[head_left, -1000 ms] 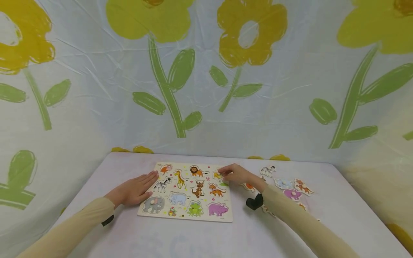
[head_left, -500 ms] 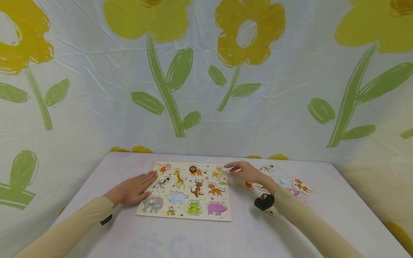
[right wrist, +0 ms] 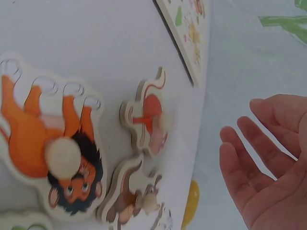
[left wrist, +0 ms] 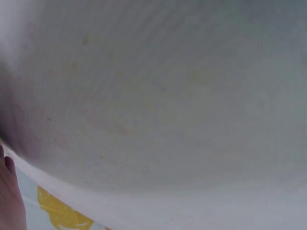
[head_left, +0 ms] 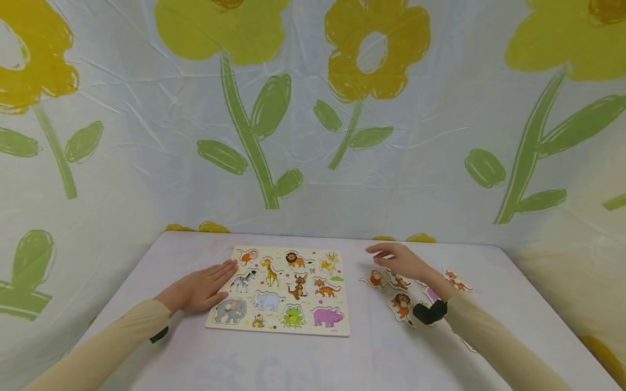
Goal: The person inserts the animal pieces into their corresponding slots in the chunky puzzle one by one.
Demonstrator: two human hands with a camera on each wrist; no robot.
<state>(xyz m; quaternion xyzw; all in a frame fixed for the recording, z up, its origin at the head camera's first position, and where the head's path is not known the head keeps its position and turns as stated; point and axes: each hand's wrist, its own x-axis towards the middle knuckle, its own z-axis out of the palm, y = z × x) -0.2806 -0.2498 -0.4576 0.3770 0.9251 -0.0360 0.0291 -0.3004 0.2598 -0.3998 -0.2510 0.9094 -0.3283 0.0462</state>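
A wooden peg puzzle board (head_left: pixel 313 330) printed with animals lies flat on the table. My left hand (head_left: pixel 202 288) lies palm down beside its left edge, straight fingertips at the rim; only part of that hand (left wrist: pixel 10 196) enters the left wrist view. My right hand (head_left: pixel 398 260) is raised right of the board, fingers relaxed and holding nothing, as the right hand (right wrist: pixel 268 163) in its own wrist view confirms. Close below it are loose knobbed pieces: a monkey (head_left: pixel 374 279), a brown kangaroo (right wrist: pixel 125 201) and a lion (head_left: pixel 401 307).
More loose pieces lie under and behind my right forearm, partly hidden: a purple one (head_left: pixel 431 294) and an orange animal (head_left: pixel 457 280) among them. Flowered cloth (head_left: pixel 313 163) hangs behind the table (head_left: pixel 186 358) and along its sides.
My right hand has drawn back from the board's upper right corner, moving right over the loose pieces. The monkey and lion pieces now show more fully. My left hand has stayed put.
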